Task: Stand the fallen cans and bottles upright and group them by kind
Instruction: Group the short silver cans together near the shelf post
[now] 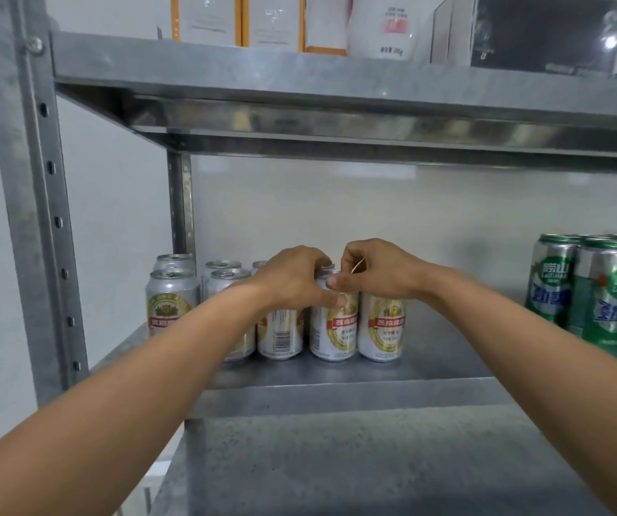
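Observation:
Several silver-and-gold beer cans stand upright in a cluster on the left of the metal shelf [336, 370]. My left hand [292, 279] curls over the top of the silver-and-gold can [333, 329] in the front row, its thumb pressed on the can's side. My right hand [370, 271] grips the top of the same can from the right and covers the top of the neighbouring front can [381, 327]. Another front can [281, 335] shows its barcode. Green-and-white cans [597, 288] stand upright together at the right edge.
A steel upright post [35, 202] frames the left side. The upper shelf [336, 91] hangs low over the cans and carries boxes and a white bottle [385, 24]. A lower shelf surface [355, 459] lies below the front edge.

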